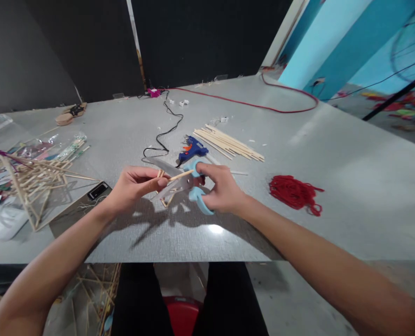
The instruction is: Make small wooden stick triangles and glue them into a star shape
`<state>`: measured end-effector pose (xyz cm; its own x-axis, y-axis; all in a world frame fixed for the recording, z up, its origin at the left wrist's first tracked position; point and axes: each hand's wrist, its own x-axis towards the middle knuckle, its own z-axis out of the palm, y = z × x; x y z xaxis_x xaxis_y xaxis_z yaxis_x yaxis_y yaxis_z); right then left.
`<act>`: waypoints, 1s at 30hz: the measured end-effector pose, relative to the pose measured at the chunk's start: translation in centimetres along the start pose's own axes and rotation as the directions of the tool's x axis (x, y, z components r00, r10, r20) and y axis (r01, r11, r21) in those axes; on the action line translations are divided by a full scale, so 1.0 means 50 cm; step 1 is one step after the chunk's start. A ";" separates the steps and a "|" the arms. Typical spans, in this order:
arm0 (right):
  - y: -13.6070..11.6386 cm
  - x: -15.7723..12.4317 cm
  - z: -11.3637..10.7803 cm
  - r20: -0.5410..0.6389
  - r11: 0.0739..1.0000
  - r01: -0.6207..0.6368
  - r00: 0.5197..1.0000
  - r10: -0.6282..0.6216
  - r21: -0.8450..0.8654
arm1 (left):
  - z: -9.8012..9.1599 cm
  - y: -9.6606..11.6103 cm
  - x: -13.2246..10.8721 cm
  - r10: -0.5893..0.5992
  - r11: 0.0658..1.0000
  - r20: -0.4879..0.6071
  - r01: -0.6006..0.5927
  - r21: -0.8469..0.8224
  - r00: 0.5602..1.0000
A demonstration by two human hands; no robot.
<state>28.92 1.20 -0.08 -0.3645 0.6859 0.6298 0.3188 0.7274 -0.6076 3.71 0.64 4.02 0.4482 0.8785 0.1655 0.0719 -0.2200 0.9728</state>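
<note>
My left hand [133,185] pinches short wooden sticks [180,176] between thumb and fingers. In my right hand [224,189] are scissors with light blue handles [202,201], their blades spread apart and pointing left toward my left hand. One stick lies across the scissors near the pivot. Below the blades, a small joined wooden piece [167,201] rests on the table. Just beyond my hands lies a blue glue gun [195,147]. A bundle of pale wooden sticks [230,142] is behind it to the right.
Red yarn [294,192] lies at the right on the grey table [336,186]. A stick structure [39,182], plastic packets and a black device [98,190] are at the left. A red cable [235,99] and a black cord [165,135] cross the back.
</note>
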 end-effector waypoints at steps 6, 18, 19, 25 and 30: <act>0.009 -0.016 0.035 -0.011 0.996 -0.001 1.000 0.002 0.091 | 0.029 0.021 -0.015 -0.145 0.949 0.117 0.172 -0.265 0.982; 0.004 -0.019 0.066 0.097 0.958 -0.260 0.964 0.249 0.122 | 0.021 0.003 -0.006 -0.201 0.920 0.114 0.228 -0.320 0.973; 0.002 -0.019 0.066 0.093 0.957 -0.262 0.963 0.252 0.122 | 0.022 0.003 -0.006 -0.205 0.918 0.113 0.231 -0.323 0.972; 0.001 -0.026 0.064 0.066 0.967 -0.208 0.978 0.200 0.149 | 0.032 0.009 -0.011 -0.232 0.905 0.142 0.267 -0.330 0.962; 0.001 -0.033 0.066 0.047 0.966 -0.205 0.979 0.200 0.159 | 0.030 0.016 -0.014 -0.214 0.915 0.129 0.246 -0.321 0.968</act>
<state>26.63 0.03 -2.74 -0.3345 0.8155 0.4724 0.2437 0.5591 -0.7925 4.78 -0.78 4.44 0.5337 0.8428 -0.0694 -0.1102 0.1506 0.9824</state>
